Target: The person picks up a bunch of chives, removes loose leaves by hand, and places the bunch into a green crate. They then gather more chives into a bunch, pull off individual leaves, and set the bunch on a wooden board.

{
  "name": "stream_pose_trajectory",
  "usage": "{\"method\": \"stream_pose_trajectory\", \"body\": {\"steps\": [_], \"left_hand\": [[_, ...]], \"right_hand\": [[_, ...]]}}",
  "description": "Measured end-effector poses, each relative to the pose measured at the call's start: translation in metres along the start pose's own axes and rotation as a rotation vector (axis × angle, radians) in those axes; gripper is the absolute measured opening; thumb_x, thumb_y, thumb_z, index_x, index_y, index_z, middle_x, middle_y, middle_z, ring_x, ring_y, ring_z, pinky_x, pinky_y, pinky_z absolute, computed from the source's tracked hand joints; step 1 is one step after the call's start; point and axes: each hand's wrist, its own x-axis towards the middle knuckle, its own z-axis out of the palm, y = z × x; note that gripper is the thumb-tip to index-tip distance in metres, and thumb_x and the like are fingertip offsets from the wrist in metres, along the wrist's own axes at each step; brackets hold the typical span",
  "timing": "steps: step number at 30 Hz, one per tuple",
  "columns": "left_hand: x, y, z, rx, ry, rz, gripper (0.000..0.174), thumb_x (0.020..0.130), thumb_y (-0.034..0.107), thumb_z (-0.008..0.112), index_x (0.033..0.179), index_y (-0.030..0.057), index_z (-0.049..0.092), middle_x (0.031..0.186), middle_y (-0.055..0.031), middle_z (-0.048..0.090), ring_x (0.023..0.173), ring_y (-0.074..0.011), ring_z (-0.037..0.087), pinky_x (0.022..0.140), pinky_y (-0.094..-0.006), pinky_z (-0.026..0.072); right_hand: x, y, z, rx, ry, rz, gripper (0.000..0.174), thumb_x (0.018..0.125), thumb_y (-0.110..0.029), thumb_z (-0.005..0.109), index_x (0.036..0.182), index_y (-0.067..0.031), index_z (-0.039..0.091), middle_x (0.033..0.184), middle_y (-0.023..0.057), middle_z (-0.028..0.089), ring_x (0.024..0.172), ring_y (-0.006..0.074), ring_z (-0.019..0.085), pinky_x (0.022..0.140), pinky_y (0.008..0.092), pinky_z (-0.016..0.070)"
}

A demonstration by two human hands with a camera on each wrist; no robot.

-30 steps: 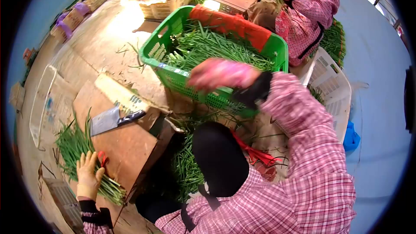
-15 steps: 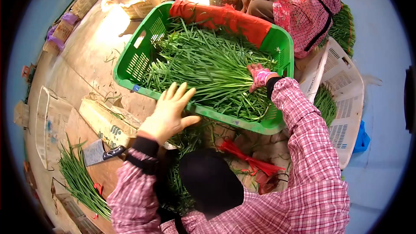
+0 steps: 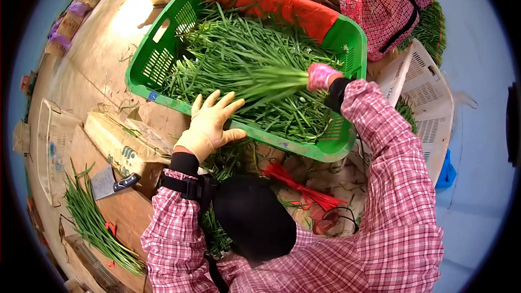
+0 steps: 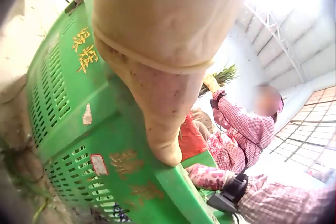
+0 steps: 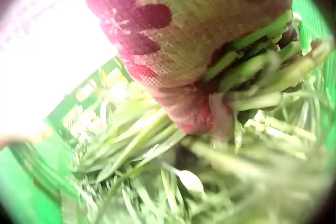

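Note:
Long green stalks with leaves (image 3: 233, 49) fill a green plastic crate (image 3: 260, 140). In the head view, the right hand (image 3: 322, 76), in a pink patterned glove, grips a bunch of stalks by one end at the crate's right side. The right wrist view shows that gloved hand (image 5: 194, 50) curled round pale stalk ends. The left hand (image 3: 209, 126), in a cream glove, rests on the crate's near rim with its fingers spread and holds nothing. Up close in the left wrist view, the left hand (image 4: 157, 77) lies over the rim.
A cleaver (image 3: 111, 182) and a bundle of stalks tied in red (image 3: 97, 225) lie on a brown board (image 3: 130, 206) at the left. Red ties (image 3: 304, 187) lie on the floor below the crate. Another person (image 3: 380, 16) sits beyond it, near a white crate (image 3: 429, 108).
The left hand has come from the tied bundle on the board to the crate's rim. The right hand has reached into the crate and taken hold of a bunch of stalks.

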Motion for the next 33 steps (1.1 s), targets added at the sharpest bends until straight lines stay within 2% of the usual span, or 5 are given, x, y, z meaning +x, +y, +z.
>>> {"method": "stream_pose_trajectory", "body": {"steps": [7,15,25,29,33], "left_hand": [[0.0,0.002,-0.003,-0.053,0.0,-0.021,0.086,0.076,0.068,0.069,0.148,0.026,0.049,0.156,-0.0062,0.044,0.146,-0.0359,0.032,0.12,-0.0589,0.0148],[-0.001,0.002,-0.004,-0.069,0.011,-0.016,0.086,0.076,0.068,0.069,0.148,0.0253,0.049,0.155,-0.0056,0.045,0.147,-0.035,0.031,0.12,-0.0584,0.0148],[-0.001,0.0,0.001,-0.013,0.015,-0.017,0.089,0.076,0.078,0.059,0.149,0.0281,0.048,0.156,-0.0044,0.044,0.147,-0.0343,0.032,0.12,-0.0574,0.0166],[-0.002,-0.002,0.003,-0.011,0.031,-0.014,0.086,0.076,0.074,0.062,0.148,0.0278,0.049,0.155,-0.0041,0.045,0.146,-0.0335,0.033,0.12,-0.057,0.0172],[-0.001,0.001,0.001,-0.063,0.03,-0.037,0.083,0.075,0.063,0.073,0.146,0.0263,0.051,0.155,-0.0045,0.045,0.147,-0.0337,0.031,0.121,-0.058,0.0145]], "right_hand": [[0.054,0.061,0.011,-0.283,0.028,-0.047,0.037,0.07,-0.028,0.079,0.097,-0.0043,0.077,0.104,0.0154,0.075,0.095,0.0305,0.073,0.078,0.0422,0.0577],[-0.015,0.015,-0.001,0.216,-0.09,0.112,0.065,0.072,-0.047,0.085,0.109,0.0037,0.07,0.094,0.014,0.074,0.086,0.0283,0.07,0.073,0.0426,0.0557],[-0.014,-0.019,0.047,0.107,-0.151,0.15,0.109,0.065,-0.064,0.085,0.136,0.008,0.045,0.127,0.0233,0.064,0.114,0.0363,0.064,0.093,0.0431,0.0528],[-0.012,-0.011,0.036,0.12,-0.149,0.12,0.062,0.065,-0.051,0.088,0.088,0.0046,0.072,0.088,0.017,0.073,0.085,0.0293,0.07,0.076,0.0416,0.0553],[-0.018,-0.006,0.037,0.163,-0.169,0.025,0.063,0.066,-0.051,0.088,0.087,0.0062,0.071,0.086,0.0179,0.072,0.081,0.0289,0.069,0.074,0.0416,0.0541]]}}
